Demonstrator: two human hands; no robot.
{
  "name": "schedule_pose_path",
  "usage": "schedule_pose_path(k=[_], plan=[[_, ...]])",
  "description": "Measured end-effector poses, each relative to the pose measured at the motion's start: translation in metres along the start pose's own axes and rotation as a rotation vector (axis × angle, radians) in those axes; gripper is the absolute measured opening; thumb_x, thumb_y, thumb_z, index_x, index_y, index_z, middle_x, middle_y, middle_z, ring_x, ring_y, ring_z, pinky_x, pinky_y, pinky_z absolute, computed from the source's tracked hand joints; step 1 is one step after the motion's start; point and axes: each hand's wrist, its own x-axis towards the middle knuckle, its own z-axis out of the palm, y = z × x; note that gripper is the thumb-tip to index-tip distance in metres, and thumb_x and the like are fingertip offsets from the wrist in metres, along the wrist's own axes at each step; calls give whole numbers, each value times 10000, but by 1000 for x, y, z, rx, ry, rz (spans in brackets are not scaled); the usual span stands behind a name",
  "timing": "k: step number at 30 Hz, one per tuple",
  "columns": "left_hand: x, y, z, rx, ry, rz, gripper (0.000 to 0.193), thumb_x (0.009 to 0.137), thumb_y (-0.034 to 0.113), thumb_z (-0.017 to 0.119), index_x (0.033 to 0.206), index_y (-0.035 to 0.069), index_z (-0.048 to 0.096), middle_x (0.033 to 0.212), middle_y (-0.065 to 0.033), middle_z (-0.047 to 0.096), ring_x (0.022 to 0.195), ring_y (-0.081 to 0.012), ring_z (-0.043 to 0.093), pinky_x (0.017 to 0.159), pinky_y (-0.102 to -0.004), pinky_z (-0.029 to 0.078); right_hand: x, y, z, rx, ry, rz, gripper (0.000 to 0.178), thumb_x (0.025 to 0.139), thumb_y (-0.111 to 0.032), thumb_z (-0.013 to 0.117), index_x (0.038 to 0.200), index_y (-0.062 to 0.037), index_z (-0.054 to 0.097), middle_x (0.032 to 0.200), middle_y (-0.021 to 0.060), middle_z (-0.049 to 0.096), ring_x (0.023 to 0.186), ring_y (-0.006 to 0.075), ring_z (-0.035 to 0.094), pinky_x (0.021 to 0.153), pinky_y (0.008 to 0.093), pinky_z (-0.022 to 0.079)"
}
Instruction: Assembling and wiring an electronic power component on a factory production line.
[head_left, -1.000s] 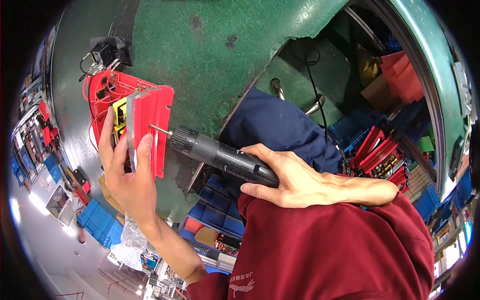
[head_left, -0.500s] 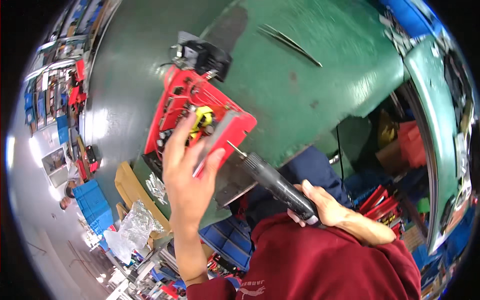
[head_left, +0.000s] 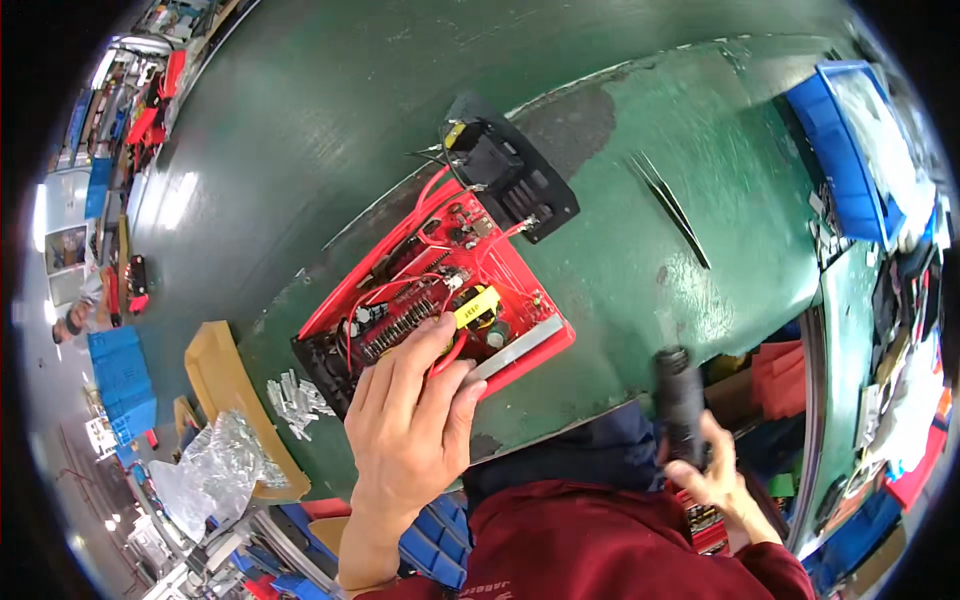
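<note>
A red case [head_left: 525, 365] lies on the green bench, its interior showing a circuit board with red wires and a yellow-taped transformer [head_left: 478, 306]. My left hand [head_left: 410, 430] grips the case at its near side, fingertips inside by the transformer and a red wire, thumb at the near wall by a silver strip. A black end panel [head_left: 515, 165], joined by wires, lies beside the case's far end. Off to the right, my right hand [head_left: 708, 465] is wrapped round a black electric screwdriver [head_left: 680, 395], blurred, its bit not visible.
Tweezers [head_left: 675, 215] lie right of the case. A blue bin [head_left: 845, 150] with clear plastic bags stands far right. At left are small silver pieces [head_left: 297, 402], a tan tray [head_left: 235, 385] and crumpled clear plastic [head_left: 205, 480]. The bench's front edge runs before me.
My right hand has swung the screwdriver away from the case to the right and turned it more upright. My left hand stays on the case. The view has shifted.
</note>
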Motion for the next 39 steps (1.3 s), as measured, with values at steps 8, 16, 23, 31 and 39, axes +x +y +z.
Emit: schedule_pose_path(k=[8,16,23,31,39], plan=[[-2,-10,4,-26,21,13,165,866,159,756,951,24,712,1261,-109,686,1051,-290,715,821,-349,578,45,-82,-63,-549,581,-130,492,906,-125,720,1335,-3,512,859,42,617,764,140,593,685,304,493],[-16,-23,-15,-101,-31,-18,259,771,172,833,978,58,726,1223,-194,684,1086,-393,687,903,-474,573,110,-116,-75,-853,655,-274,584,939,-171,727,1457,-32,496,1188,200,686,1070,238,655,943,355,499],[-46,-28,-18,-13,49,-135,277,741,92,836,988,208,790,1135,-145,731,1061,-335,719,823,-361,613,123,-121,-79,-911,677,-294,537,961,-194,707,1438,-47,509,1176,224,684,1033,291,686,915,372,512],[-58,-29,-12,-101,114,-207,273,711,78,838,958,180,782,1147,-134,721,1062,-330,719,848,-368,642,128,-123,-76,-927,682,-304,516,978,-208,699,1434,-50,518,1230,209,661,1073,269,664,942,356,498],[-76,-25,-23,214,106,-171,304,740,178,876,1014,213,749,1182,-77,720,1096,-297,702,873,-394,558,121,-137,-50,-1171,751,-725,348,952,-100,709,1294,-63,657,1210,110,668,1099,224,635,897,315,490]])
